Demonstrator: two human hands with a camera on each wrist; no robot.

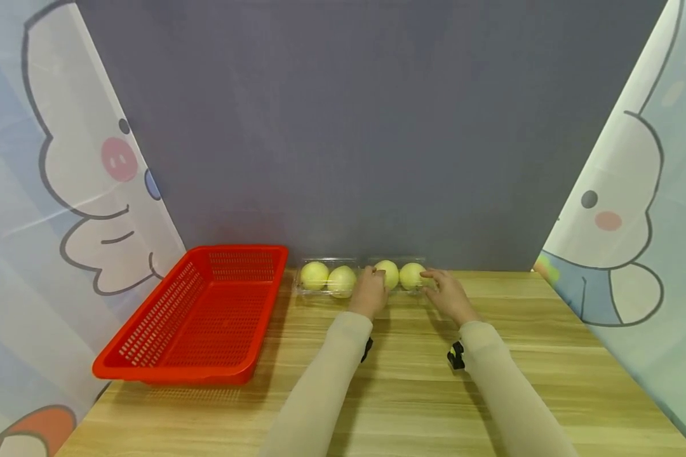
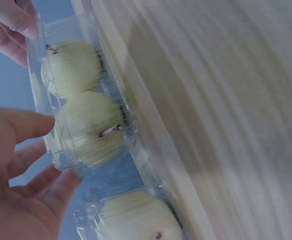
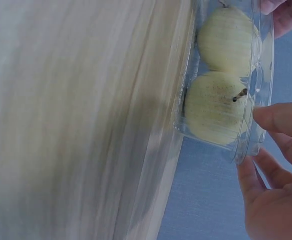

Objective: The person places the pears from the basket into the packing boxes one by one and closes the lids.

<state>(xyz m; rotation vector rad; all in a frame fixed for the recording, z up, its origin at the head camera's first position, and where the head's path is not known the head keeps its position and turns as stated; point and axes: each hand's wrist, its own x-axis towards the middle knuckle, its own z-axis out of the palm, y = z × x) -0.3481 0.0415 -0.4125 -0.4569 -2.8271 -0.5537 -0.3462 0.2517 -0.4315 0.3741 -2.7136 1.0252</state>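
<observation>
Against the back of the table stands a clear plastic fruit box with two pale yellow pears, which look like Asian pears with short dark stems. My left hand holds this box at its left end, thumb on the rim and fingers round the corner. At the right end my right hand pinches the rim between thumb and fingers. Just left of it sits a second clear box, also holding two pears. Whether the held box touches the table is hard to tell.
A red plastic basket with slotted walls stands on the left of the wooden table. A grey panel rises behind the boxes, and cartoon-printed sheets hang on both sides.
</observation>
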